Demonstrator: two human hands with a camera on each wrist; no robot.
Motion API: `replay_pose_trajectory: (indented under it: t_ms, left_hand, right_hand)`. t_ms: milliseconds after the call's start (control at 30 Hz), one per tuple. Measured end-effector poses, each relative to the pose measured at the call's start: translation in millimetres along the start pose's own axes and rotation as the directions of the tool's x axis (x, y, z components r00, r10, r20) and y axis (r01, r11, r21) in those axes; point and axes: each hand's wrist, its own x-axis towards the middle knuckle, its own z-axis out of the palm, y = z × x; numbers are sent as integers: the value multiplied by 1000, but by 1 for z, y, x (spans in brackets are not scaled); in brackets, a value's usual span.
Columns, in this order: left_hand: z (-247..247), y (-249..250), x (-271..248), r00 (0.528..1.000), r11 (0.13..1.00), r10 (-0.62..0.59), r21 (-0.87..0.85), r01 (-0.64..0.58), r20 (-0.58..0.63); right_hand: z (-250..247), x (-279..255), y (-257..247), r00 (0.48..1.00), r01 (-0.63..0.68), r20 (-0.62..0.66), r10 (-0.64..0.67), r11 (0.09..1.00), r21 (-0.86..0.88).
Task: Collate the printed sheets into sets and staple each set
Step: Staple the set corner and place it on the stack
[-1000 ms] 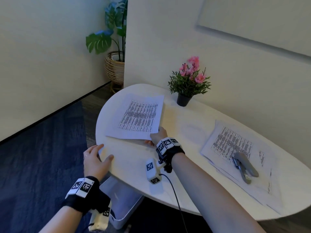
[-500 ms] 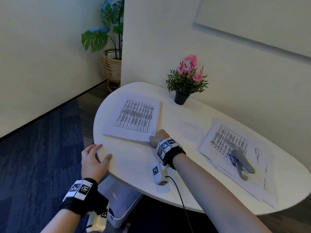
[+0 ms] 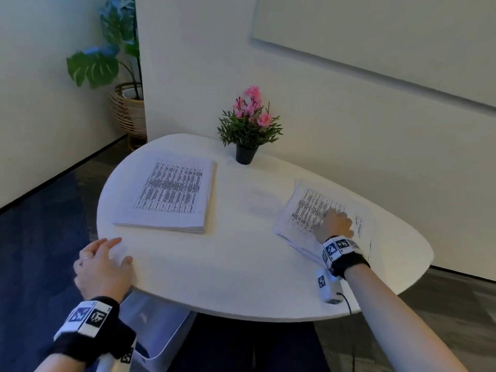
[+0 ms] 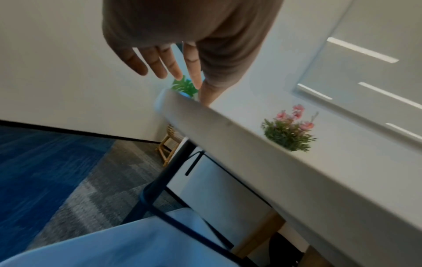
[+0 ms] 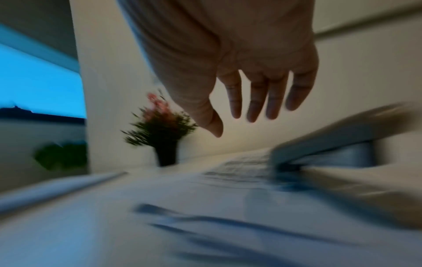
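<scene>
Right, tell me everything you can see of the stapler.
The stapler shows only in the right wrist view, and blurred. It looks grey, with a long rounded top arm that rises toward the right over a darker base part. It lies on the loose printed sheets at the right of the table. The right hand is above it with fingers spread and straight, not touching it. In the head view that hand hides it.

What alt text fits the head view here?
A right hand reaches over loose printed sheets on a white table; the left hand rests on its near edge. A neat paper stack and a potted flower sit farther back.
</scene>
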Motion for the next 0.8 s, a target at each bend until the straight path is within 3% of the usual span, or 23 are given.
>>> replay_pose_trajectory:
  t_ms: [133, 267, 367, 467, 533, 667, 800]
  left_hand:
    - [13, 38, -15, 972, 976, 211, -74, -204, 101]
    - [40, 91, -37, 865, 906, 422, -141, -398, 272]
    - [63, 124, -55, 747, 879, 463, -142, -455, 476]
    - [82, 144, -68, 615, 877, 403, -93, -472, 678]
    - [91, 151, -74, 561, 870, 347, -34, -492, 751]
    - [97, 146, -74, 570, 879, 299, 12, -477, 765]
    - [97, 134, -69, 569, 871, 276, 50, -489, 775]
  right_hand:
    - [21, 16, 57, 991, -123, 37, 126, 990, -73]
    - [29, 26, 88, 991, -66, 118, 66, 998, -1]
    - [22, 29, 109, 995, -61, 84, 54, 994, 87]
    - [11, 37, 141, 985, -172, 41, 167, 968, 181]
    - [7, 44, 165, 971, -240, 21, 240, 955, 173]
    - [12, 57, 204, 983, -183, -7, 184, 982, 40]
    - [1, 46, 189, 968, -243, -64, 244, 970, 30]
